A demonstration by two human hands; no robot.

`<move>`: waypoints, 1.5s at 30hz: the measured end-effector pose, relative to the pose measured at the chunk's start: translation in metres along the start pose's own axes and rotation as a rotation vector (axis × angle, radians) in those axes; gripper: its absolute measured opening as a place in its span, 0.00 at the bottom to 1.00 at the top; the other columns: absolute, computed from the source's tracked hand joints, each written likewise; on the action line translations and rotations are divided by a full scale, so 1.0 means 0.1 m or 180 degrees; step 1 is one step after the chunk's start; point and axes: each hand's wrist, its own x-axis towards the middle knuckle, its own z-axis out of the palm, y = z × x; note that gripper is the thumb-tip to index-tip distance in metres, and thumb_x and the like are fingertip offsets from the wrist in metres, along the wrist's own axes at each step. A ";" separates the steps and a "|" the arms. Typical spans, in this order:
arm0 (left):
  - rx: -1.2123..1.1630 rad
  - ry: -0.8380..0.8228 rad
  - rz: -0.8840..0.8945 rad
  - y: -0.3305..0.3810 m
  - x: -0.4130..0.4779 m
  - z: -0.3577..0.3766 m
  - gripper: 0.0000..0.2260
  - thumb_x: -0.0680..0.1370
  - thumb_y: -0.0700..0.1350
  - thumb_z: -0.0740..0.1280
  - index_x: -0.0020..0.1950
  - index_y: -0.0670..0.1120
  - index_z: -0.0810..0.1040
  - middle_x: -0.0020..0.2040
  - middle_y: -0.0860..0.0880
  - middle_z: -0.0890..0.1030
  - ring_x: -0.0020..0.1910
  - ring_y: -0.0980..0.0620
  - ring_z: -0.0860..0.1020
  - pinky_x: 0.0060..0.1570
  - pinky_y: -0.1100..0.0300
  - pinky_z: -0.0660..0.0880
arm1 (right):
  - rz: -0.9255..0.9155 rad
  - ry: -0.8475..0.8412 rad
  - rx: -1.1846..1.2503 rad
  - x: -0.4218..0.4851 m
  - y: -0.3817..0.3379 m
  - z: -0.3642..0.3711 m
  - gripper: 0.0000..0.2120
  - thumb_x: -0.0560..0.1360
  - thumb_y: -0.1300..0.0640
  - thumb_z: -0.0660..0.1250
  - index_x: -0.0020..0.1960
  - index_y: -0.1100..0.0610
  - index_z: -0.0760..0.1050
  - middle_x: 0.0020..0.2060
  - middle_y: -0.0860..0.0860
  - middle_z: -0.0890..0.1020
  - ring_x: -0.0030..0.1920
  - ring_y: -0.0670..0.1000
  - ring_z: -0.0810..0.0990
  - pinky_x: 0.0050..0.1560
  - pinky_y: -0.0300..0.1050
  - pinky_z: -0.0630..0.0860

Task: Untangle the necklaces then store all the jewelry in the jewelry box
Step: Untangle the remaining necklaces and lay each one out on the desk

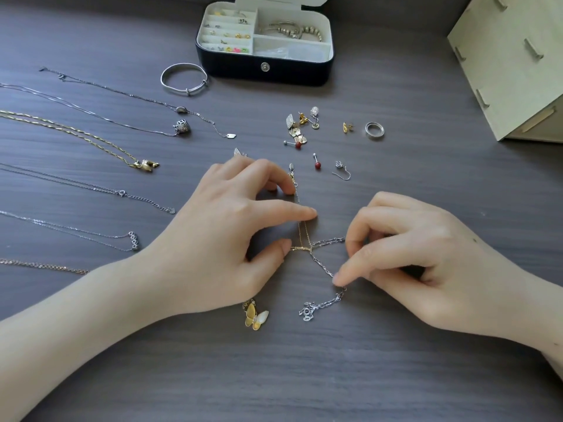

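On the dark wood-grain table (304, 379), well in front of the open jewelry box (243, 70), a gold chain (303, 229) crosses a silver chain (323, 266). The left hand (231, 239) presses the gold chain down with spread fingertips and grips nothing. The right hand (426, 263), fingers curled, holds the silver chain at thumb tip and forefinger tip. A butterfly pendant (256, 317) lies just beyond the crossing, on the side away from the box, and from there a broad stretch of tabletop runs under the forearms to the frame's bottom edge. Between the hands and the box lie scattered earrings (300, 129) and a ring (374, 130). A bangle (184, 79) sits just left of the box. Farther left of the box, several necklaces (91, 132) lie stretched out in rows. A wooden cabinet (511, 71) stands to its right.
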 end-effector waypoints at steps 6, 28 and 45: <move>0.0070 -0.0036 -0.0007 0.02 -0.02 -0.01 0.17 0.70 0.53 0.62 0.56 0.54 0.80 0.56 0.50 0.76 0.56 0.49 0.71 0.55 0.52 0.64 | 0.0253 0.0184 -0.0602 0.12 0.07 0.10 0.08 0.73 0.50 0.65 0.45 0.52 0.81 0.38 0.45 0.77 0.39 0.49 0.71 0.39 0.45 0.70; 0.0304 -0.0086 -0.0053 0.24 -0.19 0.01 0.11 0.73 0.49 0.58 0.35 0.47 0.75 0.35 0.51 0.73 0.33 0.50 0.70 0.37 0.60 0.64 | 0.0368 -0.0180 -0.0504 0.06 0.13 0.02 0.10 0.73 0.45 0.61 0.38 0.47 0.75 0.36 0.39 0.74 0.39 0.43 0.67 0.39 0.35 0.64; -0.1561 -0.0380 -0.1116 0.27 0.09 -0.19 0.08 0.79 0.44 0.56 0.40 0.52 0.65 0.26 0.52 0.76 0.29 0.53 0.74 0.37 0.57 0.72 | 0.0343 -0.0126 -0.0472 0.05 0.15 0.04 0.10 0.72 0.46 0.60 0.38 0.49 0.75 0.35 0.40 0.73 0.38 0.43 0.67 0.38 0.39 0.65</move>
